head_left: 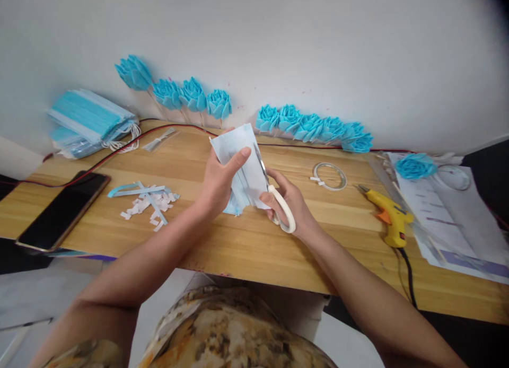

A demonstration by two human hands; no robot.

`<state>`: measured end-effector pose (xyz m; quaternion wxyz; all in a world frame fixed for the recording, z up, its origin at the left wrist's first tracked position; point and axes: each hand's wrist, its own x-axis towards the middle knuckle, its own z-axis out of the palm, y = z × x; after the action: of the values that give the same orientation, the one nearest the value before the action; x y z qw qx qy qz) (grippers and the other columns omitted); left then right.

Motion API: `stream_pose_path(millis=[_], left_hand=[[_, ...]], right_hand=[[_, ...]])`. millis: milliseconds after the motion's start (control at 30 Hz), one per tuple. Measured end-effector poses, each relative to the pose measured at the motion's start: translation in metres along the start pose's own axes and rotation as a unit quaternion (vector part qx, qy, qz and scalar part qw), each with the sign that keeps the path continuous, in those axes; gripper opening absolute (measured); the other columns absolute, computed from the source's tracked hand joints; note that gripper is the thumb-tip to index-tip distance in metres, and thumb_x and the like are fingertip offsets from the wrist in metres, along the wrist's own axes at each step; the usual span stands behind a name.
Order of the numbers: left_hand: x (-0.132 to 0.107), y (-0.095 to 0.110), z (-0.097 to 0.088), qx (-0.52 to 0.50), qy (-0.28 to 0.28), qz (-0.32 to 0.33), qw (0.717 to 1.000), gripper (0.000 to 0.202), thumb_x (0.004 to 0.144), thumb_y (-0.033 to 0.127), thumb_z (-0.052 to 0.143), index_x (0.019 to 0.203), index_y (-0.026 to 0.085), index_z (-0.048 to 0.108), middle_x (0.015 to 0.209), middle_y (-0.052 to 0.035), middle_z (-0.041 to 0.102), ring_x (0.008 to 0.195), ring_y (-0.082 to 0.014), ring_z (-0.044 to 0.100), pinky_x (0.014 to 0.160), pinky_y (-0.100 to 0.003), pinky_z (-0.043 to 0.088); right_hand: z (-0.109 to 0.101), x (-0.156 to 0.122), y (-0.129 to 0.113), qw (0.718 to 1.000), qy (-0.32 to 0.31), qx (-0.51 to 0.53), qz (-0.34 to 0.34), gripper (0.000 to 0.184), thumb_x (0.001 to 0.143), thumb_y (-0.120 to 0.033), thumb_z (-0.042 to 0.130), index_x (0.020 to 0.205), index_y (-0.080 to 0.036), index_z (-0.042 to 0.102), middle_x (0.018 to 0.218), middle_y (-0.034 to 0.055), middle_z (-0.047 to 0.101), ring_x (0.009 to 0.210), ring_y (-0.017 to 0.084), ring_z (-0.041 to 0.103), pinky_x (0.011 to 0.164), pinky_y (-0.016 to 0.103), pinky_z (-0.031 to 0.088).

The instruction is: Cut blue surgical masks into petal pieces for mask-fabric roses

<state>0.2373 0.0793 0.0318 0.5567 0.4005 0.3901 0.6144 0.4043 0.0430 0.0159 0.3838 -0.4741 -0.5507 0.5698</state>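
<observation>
My left hand (221, 180) grips a pale blue and white face mask (247, 169), its thumb laid across the front. The mask has no ear loops that I can see, and its lower part looks folded and uneven. In my right hand (290, 198) is a pair of scissors (283, 209) with white handles. Their metal blades point up along the right edge of the mask; whether the sheet lies between them I cannot tell. Left of my hands, white snippets and thin blue strips form a small pile of scraps (153, 203) on the wooden table (238, 251).
Blue flowers (310, 126) on stems lean along the wall. A stack of face masks (93, 116) and a phone (63, 209) lie left. To the right are a tape roll (330, 176), a yellow glue gun (387, 217), and papers (445, 214) bearing another flower. A red-black cord (159, 126) crosses the back.
</observation>
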Motion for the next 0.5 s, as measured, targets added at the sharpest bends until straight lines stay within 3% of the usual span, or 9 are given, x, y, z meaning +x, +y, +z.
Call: stream_pose_path(millis=[233,500], left_hand=[[0.0048,0.0063,-0.0042,0.001,0.011,0.009,1.000,0.068,0.064,0.031,0.089,0.126,0.026,0.061,0.110,-0.0041,0.069,0.096,-0.0225,0.068,0.080,-0.033,0.058],[-0.0003,-0.0006,-0.0008,0.021,-0.014,-0.001,1.000,0.067,0.067,0.032,0.087,0.128,0.025,0.059,0.114,-0.0065,0.069,0.104,-0.0255,0.068,0.085,-0.037,0.059]], right_hand=[[-0.0010,-0.0006,-0.0008,0.999,-0.039,-0.017,-0.002,0.100,0.072,-0.071,0.083,0.150,-0.019,0.048,0.064,-0.0059,0.057,0.050,0.013,0.051,0.045,0.026,0.038],[-0.0023,-0.0013,-0.0012,0.999,-0.043,-0.023,-0.018,0.099,0.075,-0.079,0.075,0.150,-0.020,0.047,0.075,-0.0026,0.058,0.056,0.013,0.049,0.050,0.029,0.039]])
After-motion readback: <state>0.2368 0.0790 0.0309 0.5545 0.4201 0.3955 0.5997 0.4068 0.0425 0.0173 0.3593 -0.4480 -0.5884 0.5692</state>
